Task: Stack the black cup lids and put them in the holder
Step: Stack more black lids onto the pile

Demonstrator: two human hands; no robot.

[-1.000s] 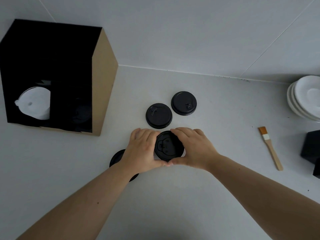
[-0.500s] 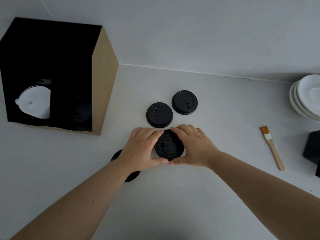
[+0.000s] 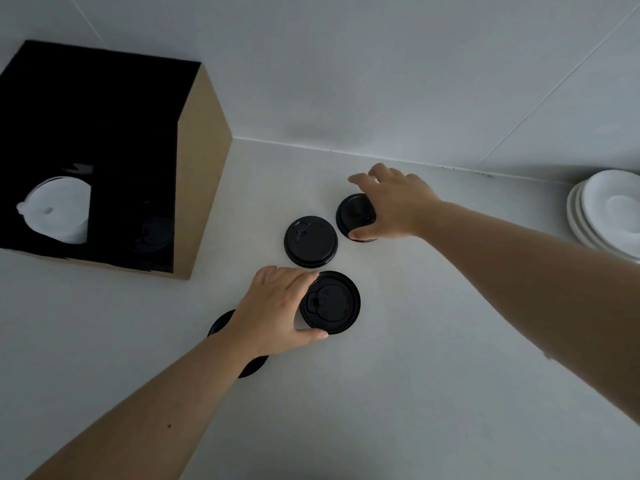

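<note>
Left hand (image 3: 273, 306) cupped against the left rim of a round black plastic cup lid with a raised centre (image 3: 330, 302), thumb under its near edge, fingers over the far-left edge; lid lying flat near the middle of the pale grey bench (image 3: 398, 393). Partly hidden under the left wrist, a second flat black lid (image 3: 221, 322) on the bench, nearer the front edge. Just beyond the held lid, close to it but whether touching cannot be told, a third black round lid with a small sip-tab (image 3: 310, 241), lying free and untouched. Right hand (image 3: 393, 202) spread over a fourth black lid (image 3: 354, 216) toward the back edge of the bench, thumb at its near rim, fingers reaching past its far side; grasp closing around it, lifted or not impossible to tell.

Toward the back-left corner, an upright cardboard holder box with black front and brown kraft side (image 3: 204, 174). In its left opening, a stack of white lids (image 3: 57, 209); in the right opening, dark lids (image 3: 152, 230) barely made out in shadow. At the right edge, a stack of white ceramic saucers (image 3: 606, 216).
</note>
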